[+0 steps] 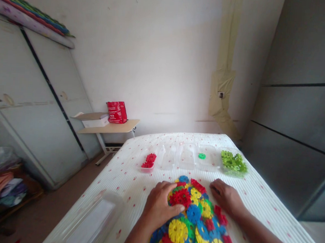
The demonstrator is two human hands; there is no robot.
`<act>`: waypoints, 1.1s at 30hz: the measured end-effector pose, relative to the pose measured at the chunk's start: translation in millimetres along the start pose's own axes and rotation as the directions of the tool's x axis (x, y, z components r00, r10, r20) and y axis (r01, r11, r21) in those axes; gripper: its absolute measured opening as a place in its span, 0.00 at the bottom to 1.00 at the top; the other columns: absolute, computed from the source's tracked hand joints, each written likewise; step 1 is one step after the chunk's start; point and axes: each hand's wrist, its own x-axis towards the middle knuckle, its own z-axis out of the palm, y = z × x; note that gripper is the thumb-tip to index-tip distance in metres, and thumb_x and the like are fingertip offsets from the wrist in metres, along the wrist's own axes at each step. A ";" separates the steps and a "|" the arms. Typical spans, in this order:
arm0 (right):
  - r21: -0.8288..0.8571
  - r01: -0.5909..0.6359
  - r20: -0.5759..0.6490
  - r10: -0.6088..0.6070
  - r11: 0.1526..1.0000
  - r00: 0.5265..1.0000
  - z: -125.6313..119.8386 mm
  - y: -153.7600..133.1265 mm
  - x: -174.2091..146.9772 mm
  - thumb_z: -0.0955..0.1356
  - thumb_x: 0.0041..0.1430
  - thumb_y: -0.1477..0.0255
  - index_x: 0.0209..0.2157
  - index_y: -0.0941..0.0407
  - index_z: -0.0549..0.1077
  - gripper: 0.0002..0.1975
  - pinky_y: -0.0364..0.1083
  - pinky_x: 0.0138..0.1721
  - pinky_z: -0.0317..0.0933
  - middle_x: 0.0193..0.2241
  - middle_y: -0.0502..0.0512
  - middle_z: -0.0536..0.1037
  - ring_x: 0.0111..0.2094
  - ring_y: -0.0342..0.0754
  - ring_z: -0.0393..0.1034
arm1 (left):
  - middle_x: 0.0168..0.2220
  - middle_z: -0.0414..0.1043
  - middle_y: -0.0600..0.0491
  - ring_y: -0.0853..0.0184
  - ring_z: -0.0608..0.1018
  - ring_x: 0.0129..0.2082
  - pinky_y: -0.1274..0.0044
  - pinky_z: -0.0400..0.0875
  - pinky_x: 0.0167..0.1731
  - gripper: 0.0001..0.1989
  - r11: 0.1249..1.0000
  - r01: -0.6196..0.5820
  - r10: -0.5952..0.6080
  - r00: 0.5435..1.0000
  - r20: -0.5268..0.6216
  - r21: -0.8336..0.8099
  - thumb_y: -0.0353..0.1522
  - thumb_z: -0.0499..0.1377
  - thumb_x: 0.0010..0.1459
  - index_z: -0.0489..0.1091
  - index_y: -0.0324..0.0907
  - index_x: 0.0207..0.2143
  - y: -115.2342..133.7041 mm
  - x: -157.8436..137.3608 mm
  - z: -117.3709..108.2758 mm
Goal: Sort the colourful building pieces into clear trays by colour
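Note:
A heap of notched plastic snowflake discs (pixel 178 232) in yellow, blue, green and red lies in front of me. My left hand (pixel 160 204) is at the heap's left side, thumb and fingers closed around a cluster of red snowflake discs (pixel 180 198). On the cloth at the heap's right side rests my right hand (pixel 225 195), its fingers curled in and nothing visible in it. Farther back, a clear box (pixel 148 169) holds red pieces, and another clear box (pixel 233 172) holds light green ones. One green disc (pixel 202 156) is in a clear tray between them.
A white quilted cloth (pixel 131 185) with small red marks covers the table. At the front left lies a clear plastic lid or box (pixel 98 220). A side table (pixel 123 126) with a red bag (pixel 117 112) and a white box (pixel 96 122) stands by the wall.

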 end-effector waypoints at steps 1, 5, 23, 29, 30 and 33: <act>-0.002 -0.002 0.003 0.002 1.000 1.000 -0.1 -0.1 0.1 0.56 0.60 0.71 0.31 0.55 0.70 0.13 0.42 0.31 0.60 0.30 0.53 0.73 0.30 0.46 0.70 | 0.48 0.70 0.51 0.59 0.70 0.48 0.71 0.63 0.50 0.31 0.999 0.003 -0.003 1.000 0.006 0.039 0.43 0.65 0.39 0.68 0.47 0.49 3.2 0.0 2.4; 0.006 -0.003 0.013 0.003 1.000 1.000 -1.5 -1.8 1.0 0.56 0.60 0.72 0.31 0.55 0.70 0.12 0.42 0.31 0.60 0.31 0.54 0.74 0.31 0.46 0.70 | 0.47 0.70 0.50 0.58 0.70 0.46 0.70 0.63 0.49 0.31 0.987 0.039 -0.041 0.999 0.004 0.158 0.43 0.65 0.37 0.70 0.44 0.46 8.1 0.9 13.7; 0.000 0.012 0.004 -0.012 1.000 1.000 1.1 0.8 0.2 0.57 0.60 0.72 0.31 0.55 0.69 0.12 0.42 0.31 0.60 0.31 0.54 0.73 0.31 0.46 0.70 | 0.42 0.71 0.51 0.61 0.72 0.45 0.75 0.63 0.46 0.26 0.948 0.147 -0.163 0.986 0.034 0.282 0.44 0.61 0.41 0.69 0.43 0.43 8.8 -2.1 7.7; -0.006 0.004 0.011 -0.004 1.000 1.000 -1.1 -1.5 0.3 0.56 0.61 0.71 0.30 0.55 0.69 0.13 0.42 0.31 0.59 0.30 0.53 0.73 0.30 0.45 0.70 | 0.44 0.72 0.50 0.59 0.72 0.46 0.74 0.63 0.47 0.31 0.937 0.142 -0.170 0.983 0.063 0.319 0.44 0.62 0.40 0.68 0.43 0.48 7.6 -2.4 9.8; -0.009 0.000 0.014 0.000 1.000 1.000 -1.4 -1.7 0.5 0.56 0.61 0.71 0.30 0.55 0.69 0.12 0.42 0.31 0.59 0.30 0.53 0.73 0.30 0.46 0.70 | 0.44 0.72 0.49 0.59 0.72 0.46 0.73 0.63 0.47 0.32 0.936 0.143 -0.172 0.983 0.063 0.322 0.44 0.62 0.39 0.67 0.43 0.49 7.8 -2.4 9.7; -0.010 -0.001 0.016 0.001 1.000 1.000 -1.6 -1.8 0.3 0.56 0.60 0.71 0.31 0.55 0.69 0.12 0.42 0.31 0.59 0.30 0.53 0.73 0.31 0.46 0.70 | 0.44 0.72 0.49 0.59 0.72 0.46 0.73 0.63 0.47 0.31 0.935 0.143 -0.172 0.983 0.064 0.325 0.43 0.62 0.40 0.68 0.43 0.48 7.3 -2.1 10.9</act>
